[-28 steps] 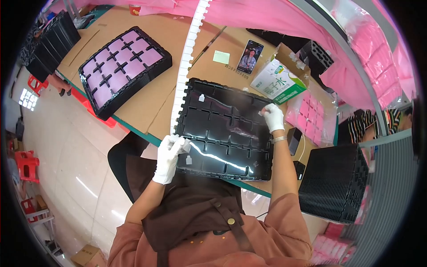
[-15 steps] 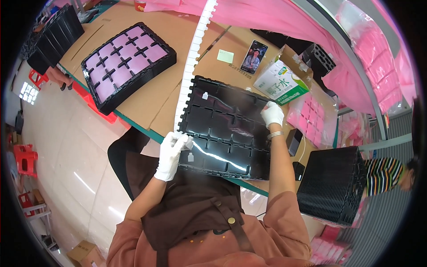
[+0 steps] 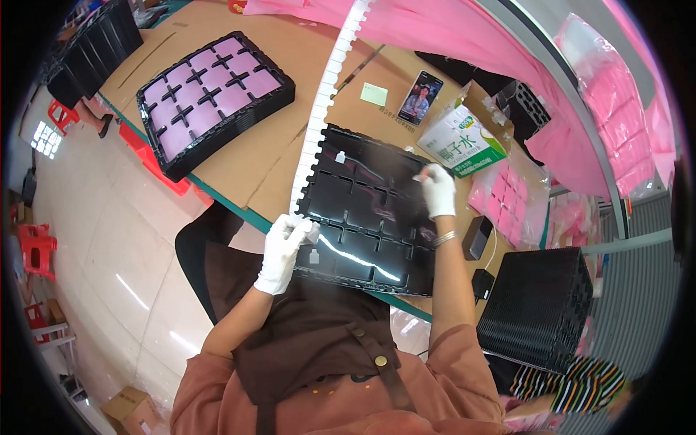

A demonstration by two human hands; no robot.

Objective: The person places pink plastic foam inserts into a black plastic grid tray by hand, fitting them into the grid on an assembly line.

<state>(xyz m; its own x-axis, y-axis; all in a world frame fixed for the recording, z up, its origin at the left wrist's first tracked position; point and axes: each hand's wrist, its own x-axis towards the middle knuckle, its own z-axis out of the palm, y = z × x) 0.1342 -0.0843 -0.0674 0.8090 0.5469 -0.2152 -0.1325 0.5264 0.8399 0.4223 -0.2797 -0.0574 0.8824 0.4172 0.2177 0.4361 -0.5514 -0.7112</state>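
Note:
A black plastic tray (image 3: 355, 210) with rows of square compartments lies in front of me, its surface glossy. My left hand (image 3: 281, 250), in a white glove, is closed at the tray's left edge on small translucent pieces (image 3: 310, 233). Flat on the tray are two small whitish tabs, one tab (image 3: 340, 156) near the far left corner and another tab (image 3: 314, 256) near the close left. Over the right part of the tray is my right hand (image 3: 439, 191), also gloved, fingers toward the left. Motion smears its fingertips, so I cannot make out whether they hold anything.
A white toothed strip (image 3: 319, 130) runs along the tray's left side. Farther left sits a black tray stack (image 3: 217, 98) with pink-lilac squares. Beyond my right hand are a phone (image 3: 420, 97), a carton (image 3: 464, 134) and bagged pink sheets (image 3: 507, 192). Stacked black trays (image 3: 536, 304) stand right.
My right hand has moved a little left and toward me from the tray's far right edge. My left hand stays at the left edge. The striped-sleeved person at right has shifted lower in view.

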